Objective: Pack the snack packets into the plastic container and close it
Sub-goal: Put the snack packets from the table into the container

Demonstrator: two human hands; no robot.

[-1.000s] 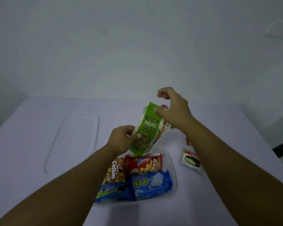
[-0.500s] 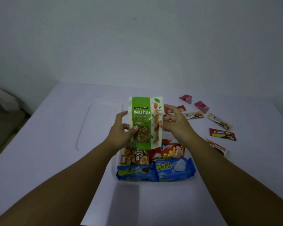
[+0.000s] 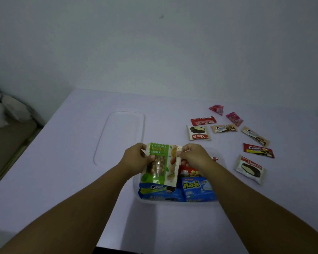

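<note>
Both hands, left hand and right hand, are pinching the nuts packet by its far corners, fingers clenched on it, long axis hanging toward the container directly beneath

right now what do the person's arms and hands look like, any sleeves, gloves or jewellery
Both forearms are bare as far as the frame shows, with no sleeve in view. The left hand and right hand wear no gloves, and no watch, bracelet or ring is visible on the wrists or fingers. Fingernails look short and unpainted, though the light is dim.
</note>
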